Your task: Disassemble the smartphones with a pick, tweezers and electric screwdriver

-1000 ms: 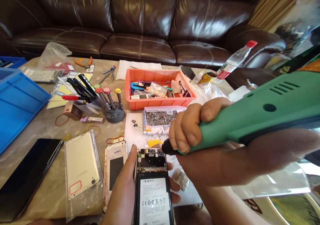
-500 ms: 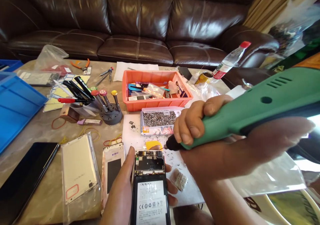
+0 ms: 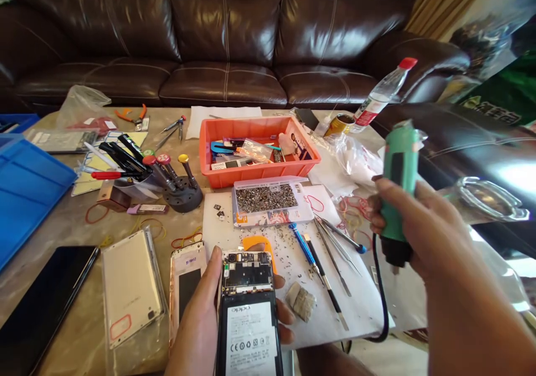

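Observation:
My left hand (image 3: 201, 320) grips an opened phone (image 3: 249, 309) near the table's front edge; its back is off, showing the white OPPO battery and the circuit board above it. My right hand (image 3: 422, 225) is closed around a green electric screwdriver (image 3: 398, 186), held upright to the right of the white work mat (image 3: 335, 303), with its black cord (image 3: 382, 303) trailing down. The tool is well away from the phone. On the mat lie tweezers and small screwdrivers (image 3: 322, 253), a yellow pick (image 3: 259, 243) and a tray of tiny screws (image 3: 268, 198).
An orange parts bin (image 3: 218, 169) stands behind the mat. To the left are a screwdriver stand (image 3: 180, 189), a tool cup (image 3: 125, 167), bagged phone backs (image 3: 129, 287), a black phone (image 3: 42, 303) and a blue bin (image 3: 25, 186). A bottle (image 3: 383, 94) and a brown sofa (image 3: 209, 35) are behind.
My right hand has swung the green screwdriver away from the phone's top edge, out to the right and upright. The tools on the mat are now uncovered. My left hand kept hold of the phone.

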### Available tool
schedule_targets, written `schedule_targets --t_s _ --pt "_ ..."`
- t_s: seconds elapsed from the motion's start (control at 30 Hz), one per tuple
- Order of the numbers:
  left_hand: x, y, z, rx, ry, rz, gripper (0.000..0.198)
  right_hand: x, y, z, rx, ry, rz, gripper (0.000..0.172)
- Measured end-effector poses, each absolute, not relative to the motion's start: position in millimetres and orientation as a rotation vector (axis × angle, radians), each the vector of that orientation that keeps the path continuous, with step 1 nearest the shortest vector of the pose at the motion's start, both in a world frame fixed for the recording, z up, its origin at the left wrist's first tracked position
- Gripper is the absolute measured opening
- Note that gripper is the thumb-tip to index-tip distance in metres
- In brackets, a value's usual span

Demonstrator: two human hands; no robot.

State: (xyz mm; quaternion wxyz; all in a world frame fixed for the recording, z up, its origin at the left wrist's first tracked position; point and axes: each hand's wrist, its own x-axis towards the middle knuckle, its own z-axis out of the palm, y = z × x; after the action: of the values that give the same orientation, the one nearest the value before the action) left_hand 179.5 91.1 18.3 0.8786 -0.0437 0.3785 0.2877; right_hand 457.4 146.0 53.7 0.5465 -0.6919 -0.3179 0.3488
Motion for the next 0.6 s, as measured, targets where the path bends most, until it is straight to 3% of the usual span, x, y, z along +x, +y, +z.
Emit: schedule_targets --t_s 0.27,0.4,0.6 --pt "189 94 27 -0.053 0.959 0.677 0.079 514 119 13 -2.275 -1.188 0.349 0.021" --pt "195 95 33 -0.001 1.046 0.719 0.075 529 115 -6 -2.273 -1.344 0.175 0.013" --pt "197 101 39 0.009 1.151 0.73 0.072 537 108 -29 -2.3 -1.502 0.023 0.035"
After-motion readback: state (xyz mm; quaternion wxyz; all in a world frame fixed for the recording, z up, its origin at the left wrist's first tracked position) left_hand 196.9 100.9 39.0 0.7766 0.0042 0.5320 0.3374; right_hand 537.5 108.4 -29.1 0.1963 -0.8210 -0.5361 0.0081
